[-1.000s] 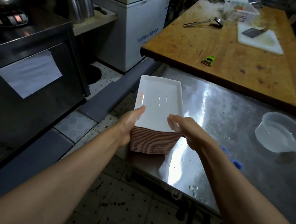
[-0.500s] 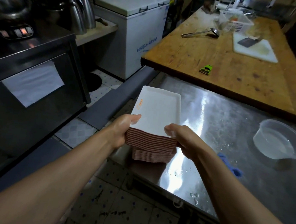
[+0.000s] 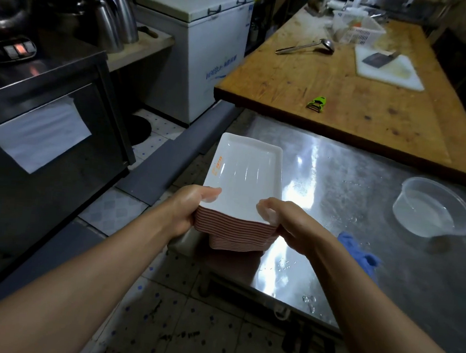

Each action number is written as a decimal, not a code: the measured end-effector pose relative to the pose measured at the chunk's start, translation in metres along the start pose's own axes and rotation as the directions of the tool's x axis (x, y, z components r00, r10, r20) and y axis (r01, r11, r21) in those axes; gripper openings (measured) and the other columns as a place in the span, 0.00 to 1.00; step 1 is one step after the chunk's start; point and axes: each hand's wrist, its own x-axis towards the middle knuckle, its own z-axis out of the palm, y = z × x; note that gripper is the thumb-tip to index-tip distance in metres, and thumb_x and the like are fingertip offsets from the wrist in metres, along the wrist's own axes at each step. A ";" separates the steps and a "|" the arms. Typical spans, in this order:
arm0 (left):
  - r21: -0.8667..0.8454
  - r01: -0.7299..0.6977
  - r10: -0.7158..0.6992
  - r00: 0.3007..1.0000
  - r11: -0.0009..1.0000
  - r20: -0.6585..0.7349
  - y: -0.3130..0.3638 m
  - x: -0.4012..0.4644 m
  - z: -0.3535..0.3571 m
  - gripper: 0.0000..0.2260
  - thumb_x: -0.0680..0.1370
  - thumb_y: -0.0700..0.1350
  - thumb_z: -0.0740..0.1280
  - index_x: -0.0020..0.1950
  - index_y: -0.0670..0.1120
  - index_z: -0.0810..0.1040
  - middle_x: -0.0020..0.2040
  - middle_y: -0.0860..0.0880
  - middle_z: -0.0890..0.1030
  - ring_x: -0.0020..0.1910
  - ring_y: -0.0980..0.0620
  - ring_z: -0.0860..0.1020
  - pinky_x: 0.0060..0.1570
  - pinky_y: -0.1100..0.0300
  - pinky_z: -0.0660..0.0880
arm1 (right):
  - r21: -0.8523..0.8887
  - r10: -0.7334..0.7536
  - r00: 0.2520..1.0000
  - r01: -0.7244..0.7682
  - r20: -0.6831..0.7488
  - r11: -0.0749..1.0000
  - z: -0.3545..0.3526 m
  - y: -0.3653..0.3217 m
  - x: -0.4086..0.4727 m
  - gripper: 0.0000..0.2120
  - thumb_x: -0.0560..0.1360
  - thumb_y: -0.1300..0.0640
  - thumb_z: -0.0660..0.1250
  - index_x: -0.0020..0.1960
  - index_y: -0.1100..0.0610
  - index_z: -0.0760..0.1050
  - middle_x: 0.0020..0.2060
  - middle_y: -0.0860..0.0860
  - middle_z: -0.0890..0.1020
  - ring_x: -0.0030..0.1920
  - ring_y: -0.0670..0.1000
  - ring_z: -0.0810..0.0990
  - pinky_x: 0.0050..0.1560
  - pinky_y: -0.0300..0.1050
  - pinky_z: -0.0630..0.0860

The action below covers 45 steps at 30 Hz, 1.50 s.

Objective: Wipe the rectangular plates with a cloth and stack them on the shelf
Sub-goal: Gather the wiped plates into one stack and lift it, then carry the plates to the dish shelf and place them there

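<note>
Upper plates (image 3: 244, 177) got lifted off the bench (image 3: 363, 185) corner stack, clamped between left hand (image 3: 188, 209) and right hand (image 3: 292, 224) for carrying.

Commercial kitchen. Steel worktable (image 3: 363, 185) under right hand (image 3: 292, 224); beyond hands, wooden prep table (image 3: 342, 101) with ladle (image 3: 304, 46), cleaver (image 3: 379, 59) on cutting board (image 3: 399, 75). Chest freezer (image 3: 208, 36), steel kettles (image 3: 113, 19) beyond left hand (image 3: 188, 211).

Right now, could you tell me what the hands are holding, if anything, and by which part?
Both hands hold the upper batch of rectangular plates by its near short end: left hand at the left corner, right hand at the right corner.
</note>
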 end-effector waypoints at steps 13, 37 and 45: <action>0.020 0.067 -0.068 0.997 0.998 0.021 0.013 0.014 -0.010 0.17 0.76 0.55 0.64 0.56 0.45 0.80 0.50 0.45 0.84 0.46 0.48 0.82 0.50 0.54 0.76 | 0.183 -0.164 0.984 0.148 0.071 0.972 -0.011 0.003 0.028 0.23 0.77 0.57 0.63 0.70 0.54 0.62 0.60 0.52 0.78 0.57 0.51 0.80 0.53 0.44 0.76; -0.267 -0.250 0.236 0.968 0.931 -0.083 0.048 -0.035 0.016 0.09 0.77 0.42 0.59 0.50 0.43 0.78 0.40 0.44 0.84 0.40 0.46 0.81 0.45 0.55 0.76 | 0.267 -0.378 0.914 0.332 0.146 0.905 -0.004 -0.071 -0.020 0.18 0.77 0.60 0.58 0.66 0.53 0.68 0.59 0.55 0.78 0.53 0.52 0.79 0.41 0.42 0.76; -0.307 -0.337 0.310 0.941 0.890 -0.135 0.092 -0.110 0.017 0.09 0.77 0.42 0.60 0.50 0.44 0.79 0.41 0.44 0.84 0.40 0.46 0.80 0.47 0.55 0.75 | 0.198 -0.445 0.865 0.405 0.234 0.892 0.013 -0.138 -0.075 0.16 0.76 0.61 0.59 0.63 0.53 0.69 0.51 0.52 0.79 0.47 0.52 0.80 0.37 0.42 0.77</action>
